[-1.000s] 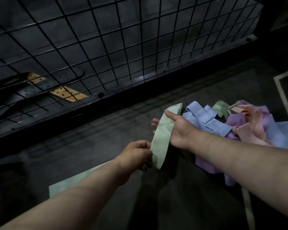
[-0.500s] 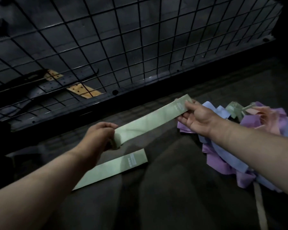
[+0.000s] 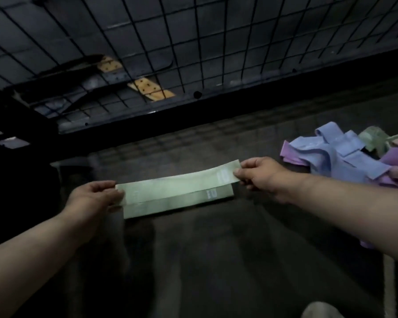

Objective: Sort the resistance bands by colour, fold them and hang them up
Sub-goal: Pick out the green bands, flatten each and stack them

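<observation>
A flat pale green resistance band (image 3: 177, 183) is stretched out between both hands, low over the dark floor mat (image 3: 216, 260). Its long axis runs left to right, with the right end a little farther from the person than the left. The left hand (image 3: 94, 196) grips the left end with curled fingers, thumb on top; the right hand (image 3: 260, 174) pinches the right end between thumb and fingertips, beside a white printed mark on the band.

A second pale green band (image 3: 177, 205) lies flat on the mat just under and in front of the first. It lies parallel, its far edge covered by the held one, and it too has a white mark near its right end.

To the right, well apart from the green pair, a loose heap of blue, purple, green and pink bands (image 3: 345, 157) lies tangled on the mat. No bin or tray holds it.

Beyond the mat a black wire grid panel (image 3: 193, 42) leans back; behind it shows a pale wooden strip with holes (image 3: 151, 89).
</observation>
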Demonstrator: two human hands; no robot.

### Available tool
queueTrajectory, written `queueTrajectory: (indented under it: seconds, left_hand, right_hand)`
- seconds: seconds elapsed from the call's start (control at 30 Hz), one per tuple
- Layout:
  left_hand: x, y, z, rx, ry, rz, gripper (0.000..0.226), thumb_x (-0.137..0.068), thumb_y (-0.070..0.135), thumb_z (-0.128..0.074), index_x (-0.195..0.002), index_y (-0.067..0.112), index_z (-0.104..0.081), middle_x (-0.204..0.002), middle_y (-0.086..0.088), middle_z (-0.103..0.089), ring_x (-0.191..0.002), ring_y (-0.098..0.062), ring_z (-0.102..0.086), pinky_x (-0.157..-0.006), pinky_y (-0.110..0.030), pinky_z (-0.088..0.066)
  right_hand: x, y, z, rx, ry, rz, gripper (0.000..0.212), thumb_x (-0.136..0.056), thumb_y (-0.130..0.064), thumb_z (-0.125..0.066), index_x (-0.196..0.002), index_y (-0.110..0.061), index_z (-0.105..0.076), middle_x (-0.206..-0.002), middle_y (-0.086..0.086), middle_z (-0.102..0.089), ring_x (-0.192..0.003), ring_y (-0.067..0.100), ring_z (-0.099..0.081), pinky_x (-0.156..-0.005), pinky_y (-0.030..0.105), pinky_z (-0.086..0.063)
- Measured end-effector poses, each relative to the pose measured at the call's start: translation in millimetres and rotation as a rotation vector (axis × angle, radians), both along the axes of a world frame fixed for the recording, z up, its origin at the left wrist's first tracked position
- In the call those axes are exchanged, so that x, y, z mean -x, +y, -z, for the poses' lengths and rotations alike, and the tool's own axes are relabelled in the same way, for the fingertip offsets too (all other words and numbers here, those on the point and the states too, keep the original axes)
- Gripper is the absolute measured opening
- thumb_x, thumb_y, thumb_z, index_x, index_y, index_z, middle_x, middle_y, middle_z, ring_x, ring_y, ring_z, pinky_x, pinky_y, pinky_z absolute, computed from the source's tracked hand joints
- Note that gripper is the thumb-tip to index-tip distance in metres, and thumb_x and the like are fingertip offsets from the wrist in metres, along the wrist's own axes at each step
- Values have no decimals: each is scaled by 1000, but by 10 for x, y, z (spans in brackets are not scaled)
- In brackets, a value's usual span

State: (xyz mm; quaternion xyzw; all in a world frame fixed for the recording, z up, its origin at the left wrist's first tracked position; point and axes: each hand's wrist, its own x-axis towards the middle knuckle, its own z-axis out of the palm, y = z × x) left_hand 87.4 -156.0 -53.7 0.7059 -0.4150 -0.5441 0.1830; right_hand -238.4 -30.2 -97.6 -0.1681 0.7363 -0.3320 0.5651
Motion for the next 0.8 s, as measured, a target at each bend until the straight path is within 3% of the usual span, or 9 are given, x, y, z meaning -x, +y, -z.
queueTrajectory:
  seconds: [0.1,0.2,0.27,0.43,0.57,0.63,0.7,0.8]
  left_hand:
    - [-265,31,177,-44,-64,-42,23,-84,1,-72,-105,4,-65,-93,-20,-67,-78,-31,-63,-52,-28,-57]
    - [-317,68,307,-56,-67,-46,17,-85,0,-71,-100,6,-65,-92,-19,-66,-74,-31,-63,-49,-28,-57]
    - [-262,111,387,-49,-61,-69,17,-85,-2,-70,-98,8,-66,-92,-17,-67,-72,-29,-63,-50,-28,-57]
    - [-206,192,646,52,-156,-79,23,-81,2,-77,-97,16,-69,-94,-10,-71,-88,-30,-69,-85,-47,-58]
    - [-225,254,735,147,-238,-20,26,-82,8,-78,-105,14,-69,-94,-4,-70,-93,-24,-69,-90,-39,-56]
    - [-233,272,772,217,-318,59,31,-83,9,-77,-113,10,-68,-99,-5,-68,-92,-20,-66,-89,-30,-50]
    - [-270,258,810,353,-459,220,39,-82,11,-77,-119,9,-66,-111,-10,-62,-99,-24,-64,-95,-32,-48]
    - [-376,223,826,538,-553,670,62,-71,21,-86,-128,14,-62,-125,-9,-53,-116,-27,-52,-106,-39,-43]
  right_hand:
    - [-234,-2,86,-68,10,-93,7,-89,-13,-70,-84,-14,-65,-63,6,-60,-48,14,-49,-48,25,-42]
    - [-344,-61,171,-55,200,-175,12,-84,-11,-74,-84,-13,-63,-69,5,-63,-55,14,-58,-56,30,-49]
    - [-345,-99,200,-47,367,-252,15,-81,-14,-77,-84,-16,-62,-77,2,-65,-70,16,-62,-69,29,-51]
    - [-287,-90,261,-58,538,-331,15,-81,-22,-75,-85,-16,-63,-87,2,-68,-83,19,-65,-76,28,-50]
    - [-279,-45,318,-77,580,-367,19,-81,-27,-76,-84,-17,-60,-82,-1,-65,-82,19,-63,-73,26,-46]
    - [-282,-19,328,-105,602,-408,26,-80,-31,-75,-91,-19,-56,-90,0,-63,-90,20,-62,-77,28,-47]
    - [-285,23,310,-114,637,-497,47,-78,-38,-77,-114,-20,-51,-114,4,-54,-104,22,-58,-92,34,-48]
    - [-262,55,239,-10,716,-775,83,-76,-40,-79,-145,-24,-35,-136,4,-33,-127,23,-41,-110,35,-36]
